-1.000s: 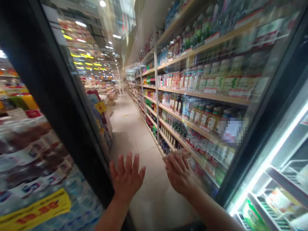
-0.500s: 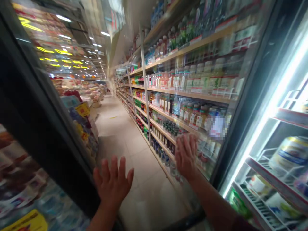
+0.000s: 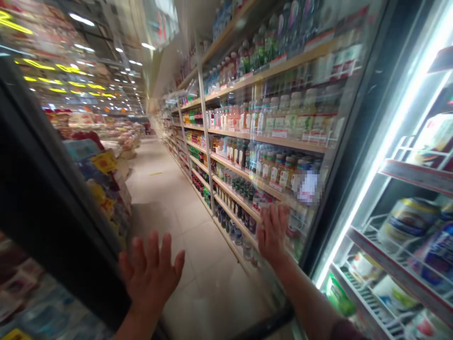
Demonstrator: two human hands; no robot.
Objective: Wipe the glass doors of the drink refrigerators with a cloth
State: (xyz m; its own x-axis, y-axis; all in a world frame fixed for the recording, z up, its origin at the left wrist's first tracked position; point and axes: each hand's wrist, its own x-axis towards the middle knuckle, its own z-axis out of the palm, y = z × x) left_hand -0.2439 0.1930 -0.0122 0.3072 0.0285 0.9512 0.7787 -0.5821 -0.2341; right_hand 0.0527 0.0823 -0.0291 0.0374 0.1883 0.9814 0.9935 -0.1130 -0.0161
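Note:
A glass fridge door (image 3: 247,293) with a dark frame stands in front of me. My left hand (image 3: 152,269) is held up with its fingers spread, over the lower left of the pane by the black frame (image 3: 67,222). At the right of the pane is my right hand (image 3: 272,233), fingers stretched out and slightly blurred. Neither hand holds anything. I cannot tell whether the palms press on the glass. Rows of bottles (image 3: 276,167) on wooden shelves show in the glass, behind or mirrored in it.
A lit fridge interior is at the right, with wire racks (image 3: 399,264), a can pack (image 3: 406,217) and a green package (image 3: 341,295). An aisle floor (image 3: 159,198) runs away from me. Stacked goods with a yellow sign (image 3: 104,161) line its left side.
The whole scene has shifted left in view, and more of the lit fridge shows at the right. My left hand has moved left and slightly down; both hands stay open.

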